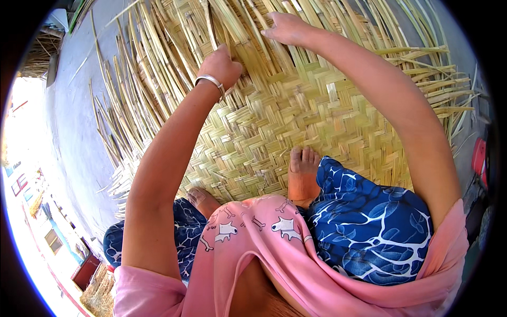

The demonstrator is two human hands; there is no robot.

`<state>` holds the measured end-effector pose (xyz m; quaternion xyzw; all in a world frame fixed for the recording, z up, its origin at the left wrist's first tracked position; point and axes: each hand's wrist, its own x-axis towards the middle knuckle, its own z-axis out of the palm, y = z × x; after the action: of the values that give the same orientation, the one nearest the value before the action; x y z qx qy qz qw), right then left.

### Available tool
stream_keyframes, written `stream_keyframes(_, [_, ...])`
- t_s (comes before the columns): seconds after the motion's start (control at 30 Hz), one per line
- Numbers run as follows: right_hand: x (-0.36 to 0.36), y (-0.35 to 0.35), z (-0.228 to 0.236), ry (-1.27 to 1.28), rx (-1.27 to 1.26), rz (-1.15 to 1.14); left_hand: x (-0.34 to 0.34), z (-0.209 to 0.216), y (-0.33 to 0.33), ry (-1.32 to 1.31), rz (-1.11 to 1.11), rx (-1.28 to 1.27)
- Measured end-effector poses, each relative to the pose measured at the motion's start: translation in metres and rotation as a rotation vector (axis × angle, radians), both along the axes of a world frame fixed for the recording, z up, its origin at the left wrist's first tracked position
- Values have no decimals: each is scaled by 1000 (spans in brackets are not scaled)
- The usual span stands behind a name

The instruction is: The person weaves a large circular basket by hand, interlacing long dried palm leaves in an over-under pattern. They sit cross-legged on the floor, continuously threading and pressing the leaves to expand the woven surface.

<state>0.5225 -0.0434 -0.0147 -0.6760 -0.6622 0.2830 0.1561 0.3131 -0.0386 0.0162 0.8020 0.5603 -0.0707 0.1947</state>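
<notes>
A half-woven mat of pale yellow-green split-cane strips lies beneath me, tightly plaited near my feet and loose toward the far side. My left hand, with a silver bangle at its wrist, is closed around a narrow cane strip that rises out of the fist. Farther off and to the right, my right hand has its fingertips pinched at another strip among the loose far ends. Part of that grip is hidden by the hand itself. Both arms reach forward over the weave, apart from each other.
Loose cane ends fan out along the left side, and more strips stick out at the right. My bare foot rests on the mat. Grey floor borders it. A red object stands at the right edge.
</notes>
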Motion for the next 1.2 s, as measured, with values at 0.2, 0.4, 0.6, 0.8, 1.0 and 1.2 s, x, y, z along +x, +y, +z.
stream_keyframes(0.2, [5,-5,13,689,-307,-183,2,-4,13,61,83,-58])
stream_keyframes(0.4, [-2,-9,22,714,-349,-253,-5,0,19,-359,245,-323])
stream_keyframes(0.6, [4,-5,20,670,-536,-181,9,14,6,-41,-16,-91])
stream_keyframes(0.8, [7,-11,16,789,-459,-115,5,-5,24,58,13,-93])
stream_keyframes(1.0, [7,-23,11,1019,-468,-90,-29,-27,30,-448,332,-285])
stream_keyframes(1.2, [7,-24,-1,1222,-530,-233,-31,-16,7,-889,284,-333])
